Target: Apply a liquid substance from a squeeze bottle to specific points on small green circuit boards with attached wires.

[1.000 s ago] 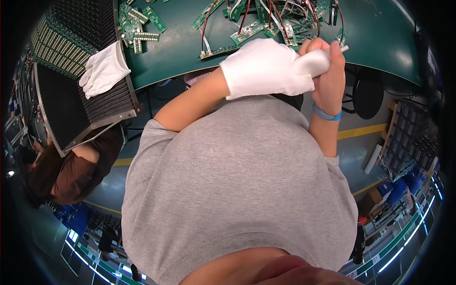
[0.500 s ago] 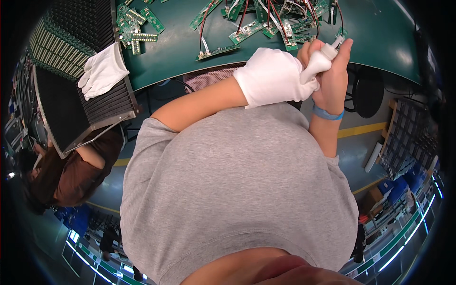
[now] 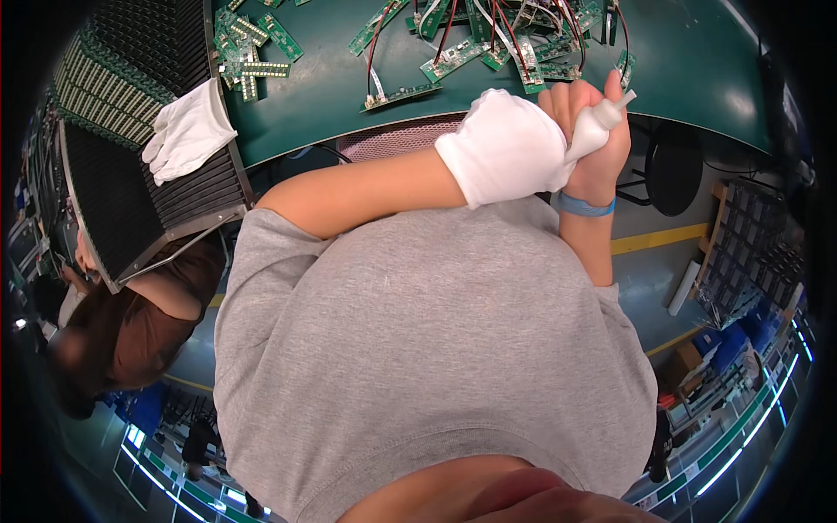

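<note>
- White tapering bottle (image 3: 593, 131) with narrow nozzle sits against the worker's bare right hand (image 3: 603, 170), pointing toward half-past one.
- Cloth-gloved white left hand (image 3: 506, 148) hides its fingers; right ones curl; I can't tell either's grip.
- Green smooth tabletop (image 3: 715, 87) bends its edge past them, spreading toward two o'clock.

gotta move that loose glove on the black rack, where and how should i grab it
Probably best to pinch the loose white glove by its cuff, coming from the right, over the green table. It lies spread out with its fingers toward the lower left, and its broad cuff faces the table along the black rack's edge.
</note>
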`<action>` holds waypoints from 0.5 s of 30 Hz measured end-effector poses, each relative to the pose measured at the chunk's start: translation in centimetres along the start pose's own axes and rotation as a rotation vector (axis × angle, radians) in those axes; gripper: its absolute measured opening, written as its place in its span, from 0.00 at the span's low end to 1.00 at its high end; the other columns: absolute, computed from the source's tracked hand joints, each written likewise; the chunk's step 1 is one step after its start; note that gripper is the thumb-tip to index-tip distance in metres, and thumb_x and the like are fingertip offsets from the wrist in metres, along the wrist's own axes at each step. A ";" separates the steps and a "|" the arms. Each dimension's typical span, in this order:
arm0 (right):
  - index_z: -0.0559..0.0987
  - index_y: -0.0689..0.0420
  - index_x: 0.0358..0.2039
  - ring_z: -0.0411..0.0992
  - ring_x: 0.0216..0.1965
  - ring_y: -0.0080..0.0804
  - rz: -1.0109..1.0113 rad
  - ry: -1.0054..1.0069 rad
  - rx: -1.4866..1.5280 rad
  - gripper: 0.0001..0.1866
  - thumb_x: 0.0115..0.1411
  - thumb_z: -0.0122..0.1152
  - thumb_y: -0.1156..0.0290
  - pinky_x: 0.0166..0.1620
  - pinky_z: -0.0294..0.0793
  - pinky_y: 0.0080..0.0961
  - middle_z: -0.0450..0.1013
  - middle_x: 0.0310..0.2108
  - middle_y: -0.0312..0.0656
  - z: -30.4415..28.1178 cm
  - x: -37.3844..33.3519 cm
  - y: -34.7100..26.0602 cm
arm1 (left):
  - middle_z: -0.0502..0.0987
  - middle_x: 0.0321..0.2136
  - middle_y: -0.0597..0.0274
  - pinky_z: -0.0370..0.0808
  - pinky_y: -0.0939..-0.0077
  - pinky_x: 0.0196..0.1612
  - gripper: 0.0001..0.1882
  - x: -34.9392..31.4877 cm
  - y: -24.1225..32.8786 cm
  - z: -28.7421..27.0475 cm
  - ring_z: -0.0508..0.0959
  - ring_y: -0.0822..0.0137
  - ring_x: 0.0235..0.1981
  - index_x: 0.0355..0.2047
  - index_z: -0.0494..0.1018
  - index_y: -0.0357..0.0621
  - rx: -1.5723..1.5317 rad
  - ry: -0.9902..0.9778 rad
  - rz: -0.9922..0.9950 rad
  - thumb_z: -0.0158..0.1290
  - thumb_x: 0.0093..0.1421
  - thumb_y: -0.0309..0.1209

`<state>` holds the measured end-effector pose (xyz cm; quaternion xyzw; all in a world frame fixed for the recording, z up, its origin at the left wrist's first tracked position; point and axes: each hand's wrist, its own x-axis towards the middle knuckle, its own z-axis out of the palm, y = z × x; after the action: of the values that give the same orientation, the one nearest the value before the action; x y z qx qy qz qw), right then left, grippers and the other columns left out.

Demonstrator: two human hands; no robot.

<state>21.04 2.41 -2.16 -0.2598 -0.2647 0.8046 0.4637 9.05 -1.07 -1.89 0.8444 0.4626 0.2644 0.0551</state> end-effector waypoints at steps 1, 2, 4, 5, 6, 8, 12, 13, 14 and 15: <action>0.59 0.55 0.11 0.47 0.16 0.26 0.000 -0.010 0.005 0.30 0.65 0.26 0.51 0.22 0.47 0.24 0.53 0.10 0.36 0.0 0.0 0.1 | 0.59 0.05 0.61 0.60 0.68 0.11 0.16 -0.1 0.0 0.1 0.63 0.63 0.05 0.09 0.62 0.48 0.008 0.006 0.007 0.50 0.47 0.38; 0.58 0.55 0.11 0.47 0.16 0.26 0.000 -0.020 0.010 0.30 0.65 0.26 0.51 0.22 0.47 0.24 0.53 0.10 0.36 0.0 0.0 0.2 | 0.59 0.05 0.61 0.60 0.68 0.11 0.17 -0.2 -0.1 0.1 0.63 0.62 0.05 0.07 0.61 0.47 0.016 0.011 0.013 0.50 0.47 0.38; 0.58 0.55 0.10 0.47 0.16 0.26 -0.007 -0.023 0.009 0.30 0.65 0.26 0.51 0.22 0.47 0.24 0.53 0.10 0.36 0.0 -0.1 0.2 | 0.59 0.05 0.60 0.60 0.68 0.11 0.17 -0.2 0.0 0.1 0.63 0.62 0.05 0.07 0.61 0.47 0.027 0.021 0.016 0.51 0.46 0.38; 0.58 0.55 0.10 0.47 0.16 0.26 -0.016 -0.027 0.009 0.30 0.65 0.26 0.51 0.22 0.47 0.24 0.53 0.10 0.35 0.1 -0.1 0.1 | 0.59 0.05 0.60 0.60 0.68 0.11 0.17 -0.2 0.1 0.0 0.63 0.62 0.05 0.06 0.61 0.47 0.040 0.032 0.019 0.51 0.46 0.38; 0.58 0.55 0.10 0.47 0.16 0.26 -0.016 -0.027 0.009 0.30 0.65 0.26 0.51 0.22 0.47 0.24 0.53 0.10 0.35 0.1 -0.1 0.1 | 0.59 0.05 0.60 0.60 0.68 0.11 0.17 -0.2 0.1 0.0 0.63 0.62 0.05 0.06 0.61 0.47 0.040 0.032 0.020 0.51 0.46 0.38; 0.58 0.55 0.09 0.47 0.16 0.26 -0.022 -0.005 -0.023 0.31 0.65 0.26 0.51 0.22 0.47 0.24 0.53 0.10 0.35 0.2 -0.1 0.1 | 0.59 0.04 0.61 0.59 0.68 0.11 0.17 -0.3 0.0 0.1 0.62 0.63 0.05 0.06 0.61 0.47 0.042 0.055 0.042 0.51 0.45 0.38; 0.58 0.55 0.10 0.47 0.16 0.26 -0.034 -0.035 -0.018 0.31 0.65 0.26 0.51 0.22 0.47 0.24 0.53 0.09 0.35 0.0 -0.2 0.2 | 0.59 0.05 0.61 0.59 0.68 0.11 0.16 -0.4 0.2 0.1 0.62 0.64 0.06 0.07 0.62 0.47 0.054 0.031 0.042 0.51 0.44 0.38; 0.58 0.54 0.10 0.47 0.16 0.26 -0.042 -0.033 -0.023 0.31 0.65 0.25 0.51 0.22 0.47 0.24 0.53 0.09 0.35 0.0 -0.3 0.2 | 0.59 0.05 0.61 0.60 0.68 0.12 0.16 -0.4 0.1 0.1 0.63 0.64 0.06 0.07 0.62 0.46 0.047 0.030 0.056 0.52 0.43 0.38; 0.58 0.54 0.09 0.47 0.16 0.26 -0.050 -0.029 -0.029 0.31 0.65 0.25 0.51 0.22 0.47 0.24 0.53 0.09 0.35 0.1 -0.3 0.3 | 0.60 0.06 0.61 0.60 0.68 0.12 0.15 -0.5 0.0 0.1 0.63 0.64 0.07 0.08 0.62 0.46 0.039 0.028 0.071 0.52 0.43 0.38; 0.58 0.54 0.09 0.47 0.16 0.26 -0.050 -0.030 -0.028 0.31 0.65 0.25 0.51 0.22 0.47 0.24 0.53 0.09 0.35 0.0 -0.3 0.3 | 0.60 0.06 0.61 0.60 0.68 0.12 0.15 -0.6 0.0 0.2 0.63 0.64 0.07 0.08 0.62 0.46 0.040 0.028 0.070 0.52 0.43 0.38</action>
<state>20.97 1.98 -2.30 -0.2473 -0.2894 0.7928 0.4759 8.92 -1.49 -2.29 0.8573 0.4386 0.2686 0.0223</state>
